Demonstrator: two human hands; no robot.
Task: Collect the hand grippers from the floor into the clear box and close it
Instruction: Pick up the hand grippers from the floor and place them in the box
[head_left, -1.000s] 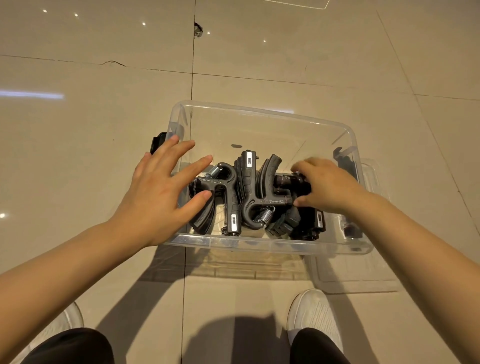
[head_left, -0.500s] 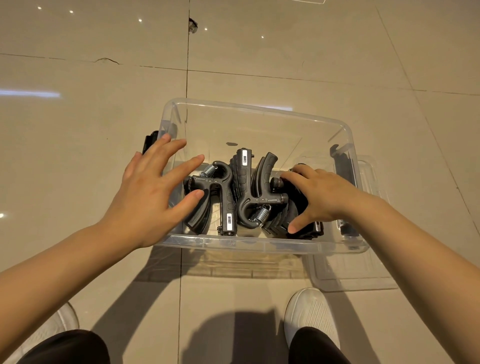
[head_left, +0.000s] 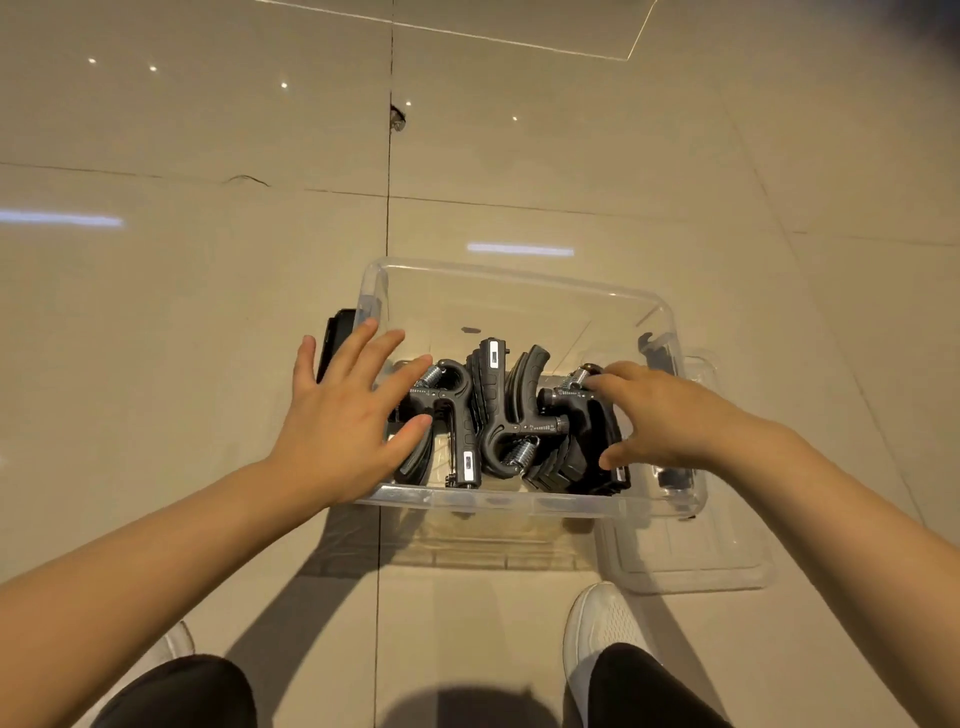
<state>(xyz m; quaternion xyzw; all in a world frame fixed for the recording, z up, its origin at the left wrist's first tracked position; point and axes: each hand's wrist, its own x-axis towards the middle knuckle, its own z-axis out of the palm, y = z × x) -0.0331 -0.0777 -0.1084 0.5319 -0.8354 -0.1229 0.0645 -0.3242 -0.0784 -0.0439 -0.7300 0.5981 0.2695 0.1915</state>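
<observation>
nearest me, a white shoe (head_left: 597, 623) on the tile, and just right of it the clear lid (head_left: 727, 561) lies flat on the floor, not yet on. beyond that, the clear box (head_left: 519, 504) holds the hand grippers (head_left: 498, 415), packed together in its near half. my left hand (head_left: 343, 415) is spread, fingers straight, gripping nothing, hovering over the box's left edge. my right hand (head_left: 670, 415) has loosely extended fingers resting on the rightmost grippers, holding none that i can tell. past my left fingertips a black object (head_left: 335, 338) sits outside the wall; possibly a latch, i can't say. i judge collecting nearly done; closing remains.
</observation>
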